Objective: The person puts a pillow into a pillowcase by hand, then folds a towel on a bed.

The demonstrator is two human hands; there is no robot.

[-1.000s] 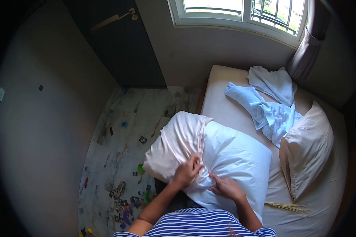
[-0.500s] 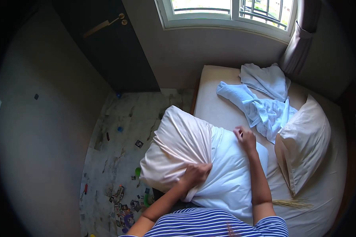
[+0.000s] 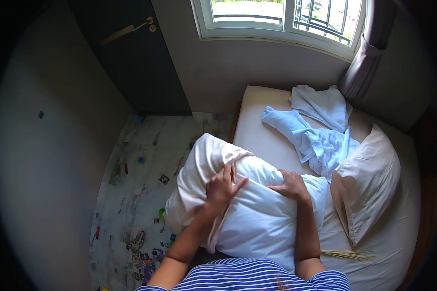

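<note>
A white pillow [image 3: 262, 228] lies across my lap at the bed's near left side. A cream pillowcase [image 3: 194, 179] covers its left part, with its open edge running across the middle. My left hand [image 3: 223, 186] is at that edge, fingers bent over the fabric and thumb pointing right. My right hand [image 3: 291, 186] presses on the bare white part, its thumb toward the left and its fingers bent on the surface. Right of it, another cream-covered pillow [image 3: 369, 179] rests on the bed.
Light blue cloth [image 3: 320, 143] and a grey-white cloth [image 3: 323, 104] lie on the bed [image 3: 257, 131] below the window. A straw bundle [image 3: 352, 254] is near its front. Cards and small toys [image 3: 141, 252] are scattered on the floor at the left.
My left hand has moved up along the pillowcase edge and loosened its fist. My right hand has come down onto the pillow. The pillowcase edge now sits further left on the pillow.
</note>
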